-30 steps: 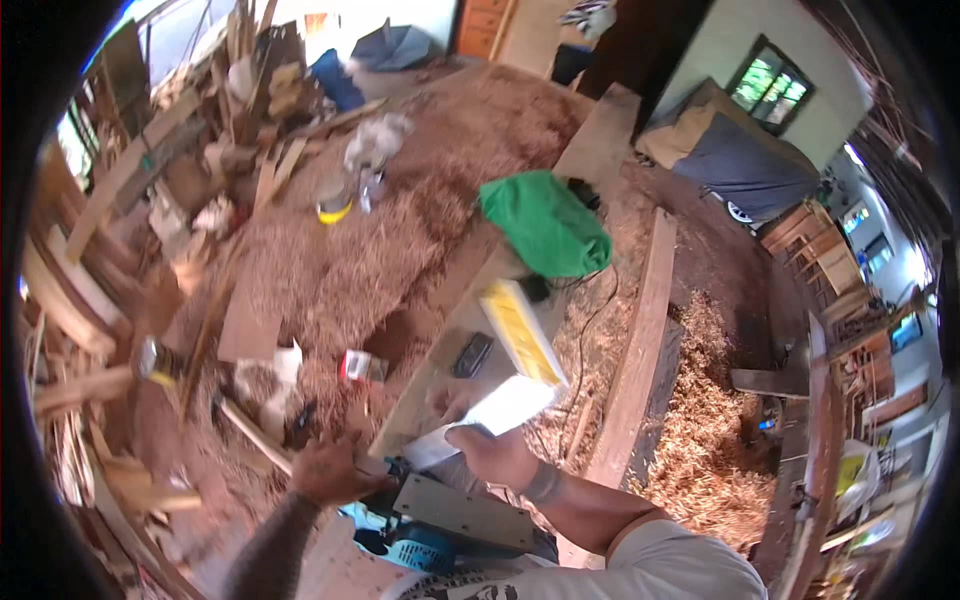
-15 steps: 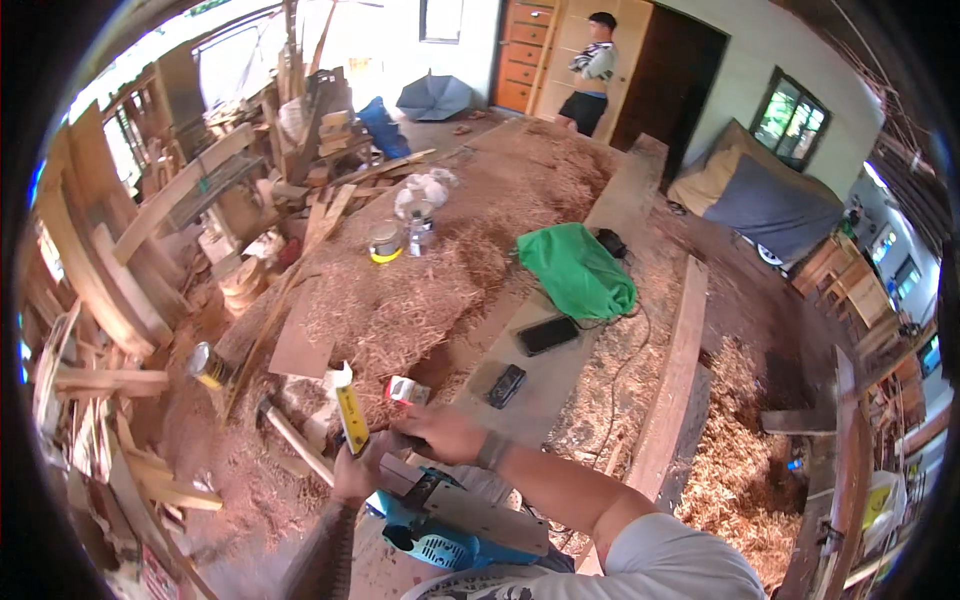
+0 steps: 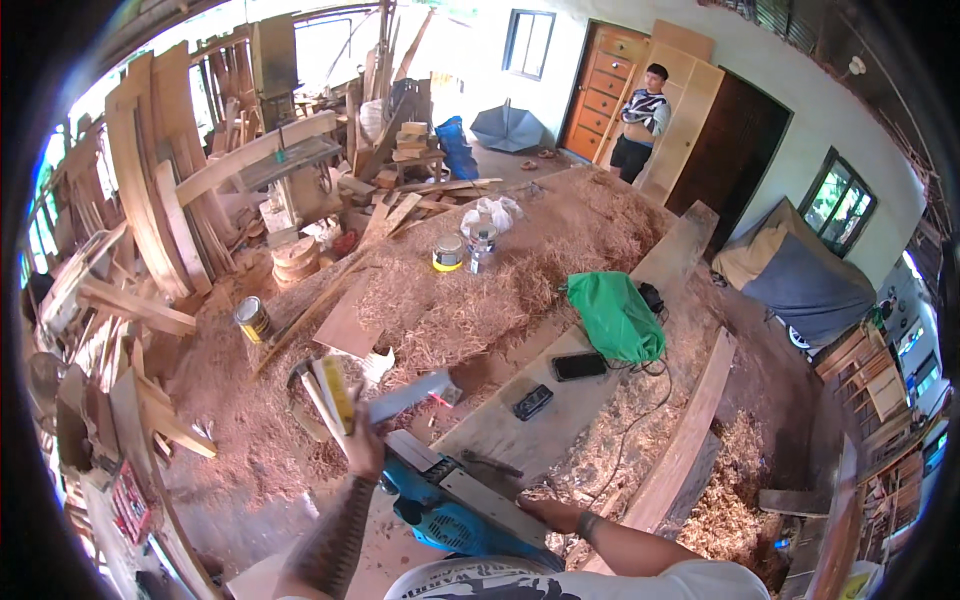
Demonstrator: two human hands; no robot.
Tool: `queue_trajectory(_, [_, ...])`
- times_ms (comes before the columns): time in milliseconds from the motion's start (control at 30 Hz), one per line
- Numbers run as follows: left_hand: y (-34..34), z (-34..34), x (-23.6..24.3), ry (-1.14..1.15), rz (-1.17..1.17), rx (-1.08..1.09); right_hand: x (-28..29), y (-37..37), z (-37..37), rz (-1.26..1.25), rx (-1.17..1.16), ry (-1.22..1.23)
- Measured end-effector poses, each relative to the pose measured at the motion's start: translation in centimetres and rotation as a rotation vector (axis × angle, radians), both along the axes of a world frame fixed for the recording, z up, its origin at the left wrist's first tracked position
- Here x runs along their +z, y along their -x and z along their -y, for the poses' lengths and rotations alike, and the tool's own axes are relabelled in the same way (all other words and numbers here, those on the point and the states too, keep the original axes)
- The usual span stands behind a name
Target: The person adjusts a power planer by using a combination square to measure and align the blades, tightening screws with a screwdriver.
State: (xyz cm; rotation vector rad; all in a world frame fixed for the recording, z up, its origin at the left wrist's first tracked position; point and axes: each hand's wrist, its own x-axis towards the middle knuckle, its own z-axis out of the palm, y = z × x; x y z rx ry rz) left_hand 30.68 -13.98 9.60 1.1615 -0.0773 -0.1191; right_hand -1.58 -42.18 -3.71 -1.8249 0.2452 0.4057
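Observation:
My left hand (image 3: 364, 452) is closed round a square with a yellow stock (image 3: 338, 396) and a broad metal blade (image 3: 410, 396). A wooden-handled hammer (image 3: 322, 402) runs into the same grip, its dark head pointing away. Below lies a blue electric planer (image 3: 455, 522) against my lap, its flat metal base turned up. My right hand (image 3: 550, 513) grips the base's edge near its right end; its fingertips are partly hidden. A small red-and-white box (image 3: 447, 395) sits by the blade's tip. On the plank, a dark slim tool (image 3: 492, 464) lies beyond the planer.
A wide plank (image 3: 545, 360) carries a black phone (image 3: 579, 367), a small black case (image 3: 533, 402) and a green cloth bag (image 3: 615, 315). Shavings cover the surface around several cans (image 3: 448, 253). Lumber (image 3: 150, 190) leans at left. A person (image 3: 640, 125) stands by the doors.
My right hand has left the area beside my left hand and come back to the planer. The square has swung so its blade points right. My view has shifted, moving the room in frame.

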Motion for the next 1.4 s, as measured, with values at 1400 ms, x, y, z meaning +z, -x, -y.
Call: queue_trajectory(1400, [21.1,-14.3,-14.0,-0.941,0.403,0.454,14.5,-5.7,-17.2,0.008,-0.194,-0.792])
